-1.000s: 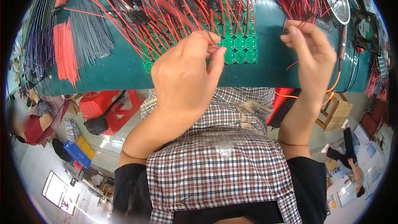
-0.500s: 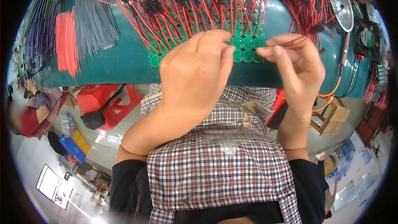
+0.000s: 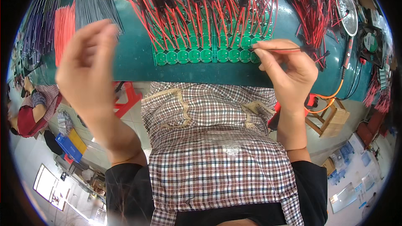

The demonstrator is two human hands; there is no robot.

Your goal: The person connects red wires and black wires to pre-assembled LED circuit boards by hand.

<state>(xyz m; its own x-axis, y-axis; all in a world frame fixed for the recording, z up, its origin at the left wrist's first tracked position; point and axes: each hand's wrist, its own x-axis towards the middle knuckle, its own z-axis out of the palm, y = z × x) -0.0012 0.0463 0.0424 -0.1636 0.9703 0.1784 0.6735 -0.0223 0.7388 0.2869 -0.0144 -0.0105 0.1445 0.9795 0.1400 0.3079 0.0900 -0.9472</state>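
Note:
My right hand (image 3: 291, 67) pinches a red-and-black wire lead (image 3: 287, 51) between thumb and fingertips, over the right end of the green circuit board panel (image 3: 184, 56). A black connector (image 3: 309, 50) sits at the lead's other end, beyond the knuckles. The panel carries rows of round boards; the nearest row shows no wires, while red and black wires (image 3: 197, 21) with black connectors stand up from the rows behind. Smeared by motion, my left hand (image 3: 88, 67) is raised left of the panel, near the red wire bundle (image 3: 65, 27); its fingers look bent, but their grip is unclear.
Grey wires (image 3: 94, 6) and dark purple wires (image 3: 39, 29) lie at the left of the green table mat (image 3: 167, 73). A heap of red-and-black leads (image 3: 312, 14), a metal dish (image 3: 346, 10), a soldering iron (image 3: 348, 52) and a fan (image 3: 371, 39) are at right.
My left hand has swung from the panel to the left, uncovering the near boards. My right hand has shifted slightly left and down, still pinching the lead.

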